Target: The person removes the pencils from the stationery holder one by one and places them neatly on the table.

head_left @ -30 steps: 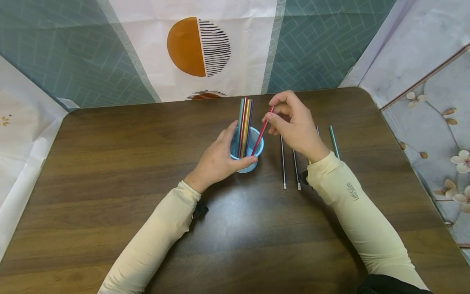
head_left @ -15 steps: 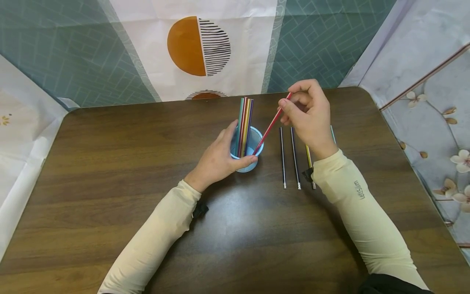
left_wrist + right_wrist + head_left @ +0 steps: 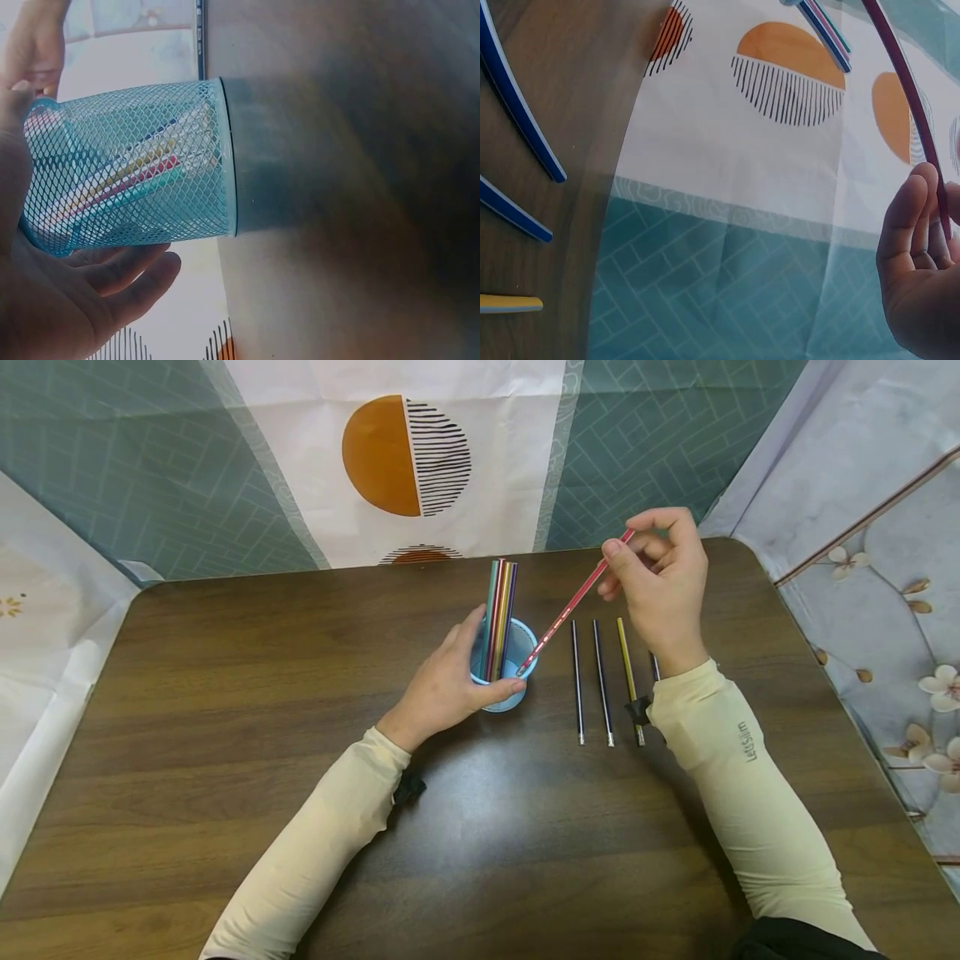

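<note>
A light blue mesh pencil cup [image 3: 127, 169] stands upright on the wooden table, and my left hand [image 3: 442, 693] grips it round the rim. Several pencils [image 3: 499, 618] in green, red, yellow and dark blue lean together inside it; their lower ends show through the mesh in the left wrist view. My right hand [image 3: 663, 585] pinches a red pencil [image 3: 573, 602] near its upper end, between thumb and fingers. That pencil slants down to the left, its lower end at the right side of the cup's mouth.
Right of the cup, two dark pencils [image 3: 602, 681] and a yellow pencil [image 3: 627, 660] lie roughly parallel on the table [image 3: 262, 693]. Another dark pencil [image 3: 655, 666] is partly hidden by the right wrist. A patterned cloth [image 3: 495, 460] hangs behind the table's back edge.
My right hand has moved up and to the right with the red pencil, whose visible length has grown and whose slant is flatter. The left hand and cup have stayed put.
</note>
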{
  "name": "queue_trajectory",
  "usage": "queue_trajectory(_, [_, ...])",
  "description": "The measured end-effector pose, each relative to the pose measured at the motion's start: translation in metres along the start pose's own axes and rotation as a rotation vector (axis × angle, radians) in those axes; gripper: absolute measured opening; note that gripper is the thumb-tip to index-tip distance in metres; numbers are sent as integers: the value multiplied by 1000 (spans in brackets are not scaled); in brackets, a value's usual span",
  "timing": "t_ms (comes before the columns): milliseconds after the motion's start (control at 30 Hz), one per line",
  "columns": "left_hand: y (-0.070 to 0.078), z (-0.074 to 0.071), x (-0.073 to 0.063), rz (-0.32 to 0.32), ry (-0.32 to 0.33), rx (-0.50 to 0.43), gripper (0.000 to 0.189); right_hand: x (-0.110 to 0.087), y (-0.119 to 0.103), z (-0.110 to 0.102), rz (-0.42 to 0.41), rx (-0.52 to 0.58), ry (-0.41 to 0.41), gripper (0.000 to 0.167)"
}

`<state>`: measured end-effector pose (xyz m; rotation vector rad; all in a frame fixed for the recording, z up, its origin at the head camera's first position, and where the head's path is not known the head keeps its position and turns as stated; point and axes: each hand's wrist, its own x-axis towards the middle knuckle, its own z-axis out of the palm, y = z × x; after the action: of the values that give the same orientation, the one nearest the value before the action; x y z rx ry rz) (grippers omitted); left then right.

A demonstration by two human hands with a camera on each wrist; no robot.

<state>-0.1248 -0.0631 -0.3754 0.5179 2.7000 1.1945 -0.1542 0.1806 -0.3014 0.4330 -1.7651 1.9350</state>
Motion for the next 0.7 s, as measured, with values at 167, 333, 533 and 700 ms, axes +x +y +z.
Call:
queue_trajectory(167, [0,0,0,4,0,-14,113,8,9,-12,35,62,53,20])
queue_trajectory(333, [-1,1,0,0,-2,-26,115,12,9,-20,68,136,94,22])
queue_trajectory(533, [-1,1,1,0,-2,-21,115,16,7,-28,48,160,139,22])
queue_trajectory(700, [-1,1,1,-9,-2,-25,114,17,8,-30,3,116,116,20])
